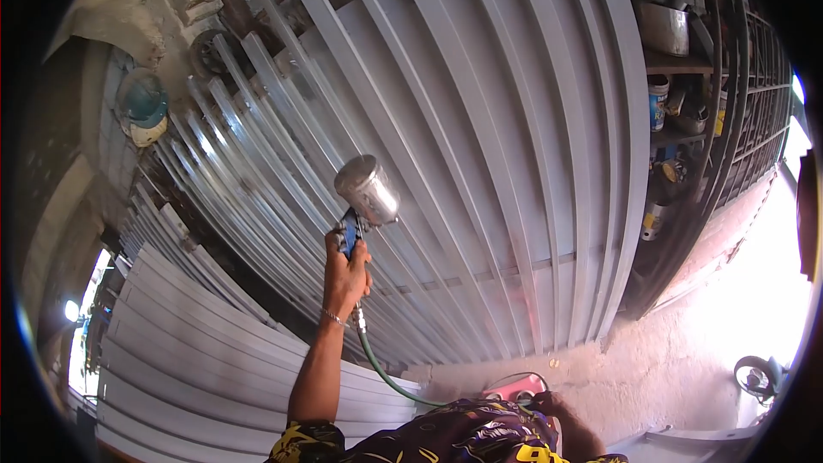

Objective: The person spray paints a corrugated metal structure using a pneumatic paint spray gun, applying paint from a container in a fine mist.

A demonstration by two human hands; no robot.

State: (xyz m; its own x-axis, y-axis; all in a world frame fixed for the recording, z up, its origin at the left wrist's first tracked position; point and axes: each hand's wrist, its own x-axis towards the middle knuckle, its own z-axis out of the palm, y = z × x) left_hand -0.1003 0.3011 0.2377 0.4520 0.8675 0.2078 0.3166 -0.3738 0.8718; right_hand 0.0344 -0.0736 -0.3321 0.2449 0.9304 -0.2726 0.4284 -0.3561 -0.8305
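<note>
My left hand (346, 267) is wrapped around the blue handle of a spray gun (351, 231), and a metal paint cup (369, 189) sits at the gun's top. From the handle's lower end, a green air hose (377, 364) curves down towards my waist. Behind the gun stands a large panel of grey metal slats (480, 120); whether spray is leaving the nozzle does not show. Low down, beside my body, my right hand (546, 403) appears closed on the hose, though its fingers are partly hidden.
Shiny metal bars (223, 146) line the left side, above another slatted grey panel (189, 351). Shelves with cans and pots (664, 30) stand at right. A teal helmet (142, 101) hangs at upper left. A red object (514, 389) lies on the floor; a wheel (756, 377) shows at far right.
</note>
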